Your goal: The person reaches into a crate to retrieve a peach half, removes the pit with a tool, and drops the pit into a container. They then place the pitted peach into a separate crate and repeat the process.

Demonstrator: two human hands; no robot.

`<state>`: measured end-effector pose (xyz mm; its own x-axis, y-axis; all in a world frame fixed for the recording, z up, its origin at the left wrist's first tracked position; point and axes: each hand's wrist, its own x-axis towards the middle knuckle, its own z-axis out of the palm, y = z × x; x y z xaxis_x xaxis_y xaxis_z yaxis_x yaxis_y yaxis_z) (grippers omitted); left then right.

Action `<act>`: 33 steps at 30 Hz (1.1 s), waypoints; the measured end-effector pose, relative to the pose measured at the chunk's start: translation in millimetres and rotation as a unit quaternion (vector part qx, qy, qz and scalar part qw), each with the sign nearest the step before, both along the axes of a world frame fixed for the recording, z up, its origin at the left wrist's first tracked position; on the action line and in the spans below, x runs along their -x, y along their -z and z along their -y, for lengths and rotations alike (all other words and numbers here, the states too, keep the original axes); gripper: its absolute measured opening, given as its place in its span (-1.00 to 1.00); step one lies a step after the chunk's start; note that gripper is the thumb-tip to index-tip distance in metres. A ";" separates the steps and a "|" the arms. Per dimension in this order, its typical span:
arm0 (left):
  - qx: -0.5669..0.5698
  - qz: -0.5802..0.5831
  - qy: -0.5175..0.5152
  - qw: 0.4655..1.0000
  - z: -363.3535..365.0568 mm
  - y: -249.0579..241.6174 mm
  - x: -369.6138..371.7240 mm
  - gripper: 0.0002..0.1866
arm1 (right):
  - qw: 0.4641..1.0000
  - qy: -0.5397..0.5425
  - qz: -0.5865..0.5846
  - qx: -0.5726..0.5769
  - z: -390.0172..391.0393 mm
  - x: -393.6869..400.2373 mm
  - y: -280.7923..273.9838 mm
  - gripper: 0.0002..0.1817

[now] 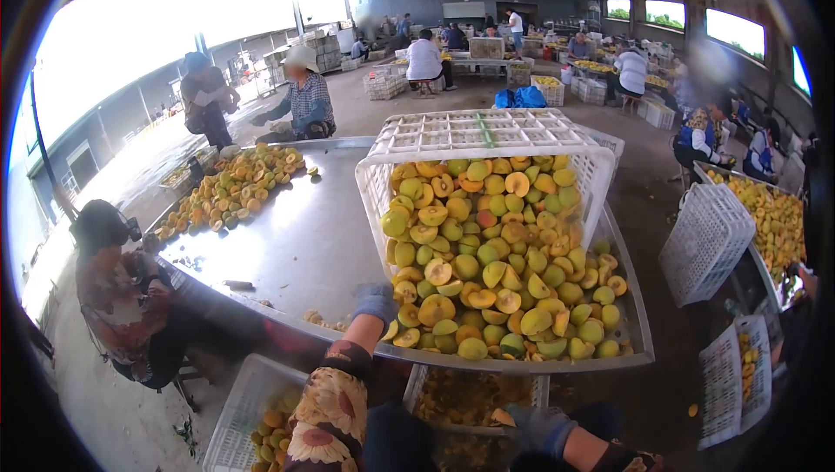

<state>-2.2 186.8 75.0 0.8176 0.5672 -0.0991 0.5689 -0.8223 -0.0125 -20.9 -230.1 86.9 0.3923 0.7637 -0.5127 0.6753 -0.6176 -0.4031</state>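
A white plastic crate (487, 134) lies tipped on its side on the metal table. From its mouth spills a heap of halved yellow-green fruit (487, 276), like peaches or apricots. My left hand (376, 303), in a blue-grey glove, is at the left edge of the heap beside the crate; its fingers are not clear. Low in front of me, my gloved right hand (541, 430) pinches an orange fruit half (503, 417) over a crate (413, 388) under the table edge, which holds brownish-orange pieces.
The metal table (296, 220) carries another fruit pile (235, 185) at its far left. A white crate (237, 402) with fruit stands at lower left. More crates (709, 233) stand at right beside a second fruit table. A seated person (122, 298) is at left; others work behind.
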 end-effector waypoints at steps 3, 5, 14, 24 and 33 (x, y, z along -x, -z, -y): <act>-0.029 0.164 0.025 0.986 8.8 2.1 23.5 -0.59 | 0.953 -0.034 0.136 -0.268 -0.4 -7.7 13.3 -0.55; 0.071 0.257 0.041 0.963 37.1 -16.3 34.5 -0.61 | 0.935 0.042 0.126 -0.329 -14.2 -18.2 15.9 -0.58; 0.767 0.288 -0.107 0.563 183.1 -28.9 57.4 -0.48 | 0.725 0.389 -0.294 -0.486 -58.8 -24.6 -21.8 -0.69; 0.922 0.213 -0.073 0.316 195.7 10.5 47.6 -0.44 | 0.797 0.360 -0.175 -0.453 -52.9 -29.0 0.0 -0.66; 0.470 0.476 0.227 0.708 195.6 66.2 44.2 0.02 | 0.894 0.097 0.315 -0.302 -46.5 -31.0 -9.5 -0.68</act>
<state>-46.4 -8.8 8.8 0.8449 0.2735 0.4597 -0.3729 -0.3149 0.8728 10.1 -183.6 96.3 0.6137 0.7123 0.3406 0.7894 -0.5458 -0.2809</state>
